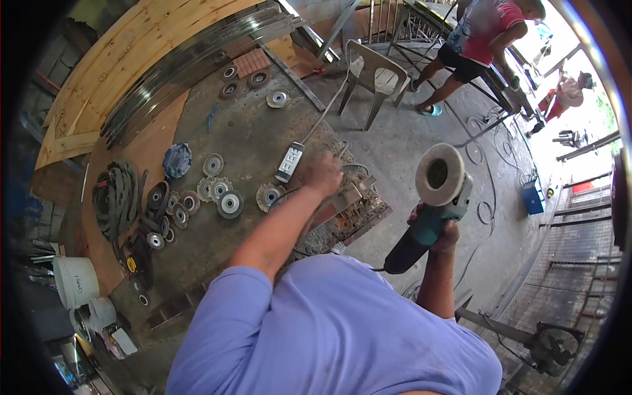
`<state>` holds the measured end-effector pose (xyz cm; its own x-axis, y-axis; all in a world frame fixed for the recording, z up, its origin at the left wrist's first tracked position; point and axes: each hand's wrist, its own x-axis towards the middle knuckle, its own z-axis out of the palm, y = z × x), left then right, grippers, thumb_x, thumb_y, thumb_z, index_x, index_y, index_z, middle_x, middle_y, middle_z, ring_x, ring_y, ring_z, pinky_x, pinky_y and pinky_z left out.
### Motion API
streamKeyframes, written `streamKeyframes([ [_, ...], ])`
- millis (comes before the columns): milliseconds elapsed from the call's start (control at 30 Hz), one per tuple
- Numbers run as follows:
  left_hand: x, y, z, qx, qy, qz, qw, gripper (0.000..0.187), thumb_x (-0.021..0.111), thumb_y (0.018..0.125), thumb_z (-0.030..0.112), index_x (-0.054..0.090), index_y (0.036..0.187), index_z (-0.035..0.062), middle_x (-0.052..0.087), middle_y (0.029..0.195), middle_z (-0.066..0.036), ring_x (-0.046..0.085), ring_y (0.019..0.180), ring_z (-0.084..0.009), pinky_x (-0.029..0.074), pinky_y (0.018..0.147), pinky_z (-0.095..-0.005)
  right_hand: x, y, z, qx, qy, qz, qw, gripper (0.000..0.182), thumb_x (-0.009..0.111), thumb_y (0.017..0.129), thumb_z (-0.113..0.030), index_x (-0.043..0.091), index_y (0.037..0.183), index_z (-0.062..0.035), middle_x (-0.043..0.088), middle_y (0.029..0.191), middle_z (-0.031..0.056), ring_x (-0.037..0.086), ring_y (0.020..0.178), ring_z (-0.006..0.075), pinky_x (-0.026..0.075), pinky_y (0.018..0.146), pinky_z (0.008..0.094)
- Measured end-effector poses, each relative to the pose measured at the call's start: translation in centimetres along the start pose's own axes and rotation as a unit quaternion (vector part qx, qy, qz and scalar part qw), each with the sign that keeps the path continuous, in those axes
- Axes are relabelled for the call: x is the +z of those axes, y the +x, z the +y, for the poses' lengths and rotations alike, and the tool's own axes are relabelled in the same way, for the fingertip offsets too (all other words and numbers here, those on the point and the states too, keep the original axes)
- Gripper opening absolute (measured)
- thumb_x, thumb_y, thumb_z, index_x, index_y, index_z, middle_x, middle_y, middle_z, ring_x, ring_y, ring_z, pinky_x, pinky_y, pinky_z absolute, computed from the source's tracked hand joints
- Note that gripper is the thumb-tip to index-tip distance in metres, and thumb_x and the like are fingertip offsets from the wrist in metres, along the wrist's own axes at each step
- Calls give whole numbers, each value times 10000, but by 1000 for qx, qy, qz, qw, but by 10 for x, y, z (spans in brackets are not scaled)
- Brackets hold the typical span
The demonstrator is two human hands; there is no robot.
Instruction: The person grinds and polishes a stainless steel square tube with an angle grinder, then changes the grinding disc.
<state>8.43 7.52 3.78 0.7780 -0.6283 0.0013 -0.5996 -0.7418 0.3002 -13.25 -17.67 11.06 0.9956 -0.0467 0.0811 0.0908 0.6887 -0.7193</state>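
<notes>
My right hand (pixel 444 236) is wrapped round a teal and black angle grinder (pixel 426 227), held up at the right with its round disc (pixel 440 174) on top. My left hand (pixel 321 172) reaches over the worktable (pixel 247 141), just right of a white power strip (pixel 289 162). It is blurred, and whether its fingers hold anything is too unclear to tell. Below it lie metal pieces (pixel 349 197) at the table's corner. A flap disc (pixel 269 195) lies to the left of my left forearm, among several other discs (pixel 230 204).
Beyond the table stands a plastic chair (pixel 375 72). One person (pixel 484 33) works at the back right, another (pixel 565 92) farther off. Cables (pixel 487 210) trail over the floor. A white bucket (pixel 76 280) is at left, a blue box (pixel 533 197) at right.
</notes>
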Motion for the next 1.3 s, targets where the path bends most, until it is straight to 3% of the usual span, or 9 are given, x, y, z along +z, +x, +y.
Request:
streamKeyframes([
  [67, 26, 24, 4, 139, 43, -61, 987, 231, 529, 952, 213, 701, 1019, 75, 621, 1193, -154, 599, 1135, -323, 527, 895, -466, -2, -3, 5, 30, -4, 35, 999, 800, 823, 751, -432, 501, 1319, 31, 611, 1198, 207, 665, 1022, 359, 566, 867, 500],
  [167, 65, 34, -3, 60, 36, 5, 998, 237, 504, 956, 196, 704, 1008, 81, 657, 1143, -143, 630, 1092, -303, 532, 903, -471, 18, 1, 11, 31, 3, 106, 994, 754, 844, 701, -399, 569, 1237, 56, 672, 1086, 221, 711, 939, 352, 604, 809, 491],
  [367, 43, 44, -11, 6, 109, -126, 986, 214, 506, 972, 198, 651, 1071, 75, 709, 1062, -150, 668, 998, -298, 540, 878, -414, 26, 21, 4, 47, -63, 111, 991, 710, 785, 733, -394, 577, 1217, 82, 683, 1045, 221, 725, 892, 333, 619, 795, 466],
  [467, -5, 39, -13, -59, -225, -109, 966, 209, 543, 1009, 254, 639, 1057, 75, 730, 1083, -132, 671, 953, -228, 535, 830, -398, 27, 30, 5, 52, -68, 120, 989, 704, 780, 731, -394, 582, 1212, 81, 687, 1031, 217, 727, 892, 321, 620, 785, 456],
  [567, -60, 23, -52, -131, -495, -23, 859, 191, 610, 1013, 273, 627, 1041, 84, 736, 1066, -52, 641, 827, -101, 525, 720, -310, 29, 40, 10, 61, -51, 118, 990, 699, 787, 732, -402, 589, 1203, 74, 690, 1016, 208, 728, 883, 315, 620, 772, 448],
  [667, -65, 3, -120, -179, -605, 57, 773, 123, 655, 985, 166, 627, 1062, 73, 721, 988, -21, 618, 749, -50, 505, 630, -220, 29, 50, 13, 81, -53, 106, 990, 694, 795, 731, -412, 594, 1193, 65, 690, 1013, 201, 729, 871, 311, 621, 761, 440],
  [767, -40, -10, -149, -229, -548, 116, 796, 93, 673, 960, 160, 641, 986, 76, 625, 783, 26, 567, 651, -45, 457, 581, -230, 35, 62, 17, 97, -54, 96, 989, 680, 802, 728, -412, 601, 1179, 55, 690, 992, 190, 721, 835, 289, 615, 725, 415],
  [1067, -29, -16, -126, -228, -262, 132, 929, 190, 664, 931, 183, 631, 1067, 54, 702, 970, -225, 684, 894, -405, 519, 762, -484, 58, 72, 11, 111, -137, 106, 979, 649, 790, 724, -382, 576, 1173, 35, 676, 934, 155, 700, 774, 244, 588, 668, 367],
  [1300, -21, -11, -105, -190, -117, 99, 970, 277, 648, 942, 209, 596, 1153, 37, 689, 987, -252, 647, 943, -472, 503, 804, -550, 56, 63, 21, 133, -107, 144, 975, 655, 792, 740, -402, 577, 1188, 25, 680, 946, 171, 707, 786, 264, 602, 668, 389],
])
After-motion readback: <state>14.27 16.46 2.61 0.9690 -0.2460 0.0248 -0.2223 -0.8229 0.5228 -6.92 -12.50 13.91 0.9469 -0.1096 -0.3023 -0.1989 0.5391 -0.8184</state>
